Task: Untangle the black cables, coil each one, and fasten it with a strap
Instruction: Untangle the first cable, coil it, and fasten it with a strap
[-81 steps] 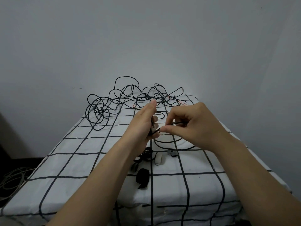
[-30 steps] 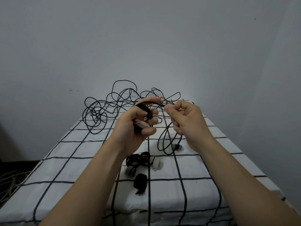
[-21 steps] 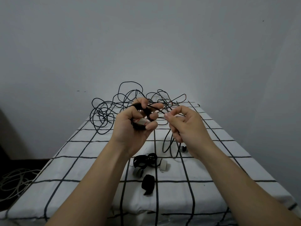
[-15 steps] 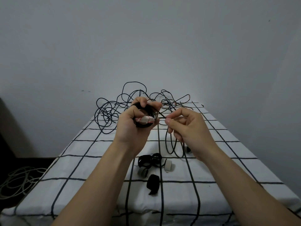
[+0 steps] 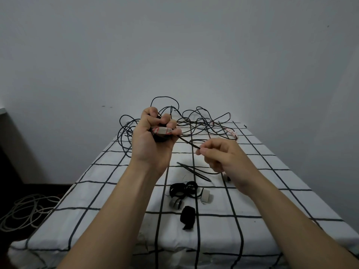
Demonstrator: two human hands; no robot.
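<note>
The step in hand is coiling one cable. The left hand [image 5: 151, 144] is raised above the table [image 5: 272, 191], its fingers [image 5: 172, 124] curled tight round a small coil [image 5: 160, 140]. A white tag [image 5: 162, 130] with red marks lies across the top of the coil. From the coil a taut length of cable [image 5: 189, 144] runs down to the right hand [image 5: 227, 158], whose fingers [image 5: 206, 151] pinch it between thumb and forefinger. Below the right hand a slack loop [image 5: 196, 170] of the same cable, as far as I can tell, lies on the cloth and ends near the wrist.

The rest of the cables sit in a loose tangle [image 5: 194, 121] at the far end of the table, behind the left hand. The straps [image 5: 183, 191] lie in a small cluster on the near half, between the two forearms, none of them in use.

The coil looks close to done, since little free cable remains. The next move calls for the right hand to carry the last length up and round the coil while the left holds the turns together. Then one hand must reach for a strap without letting the coil spring open. A pale cord [image 5: 25, 210] lies on the floor to the left.
</note>
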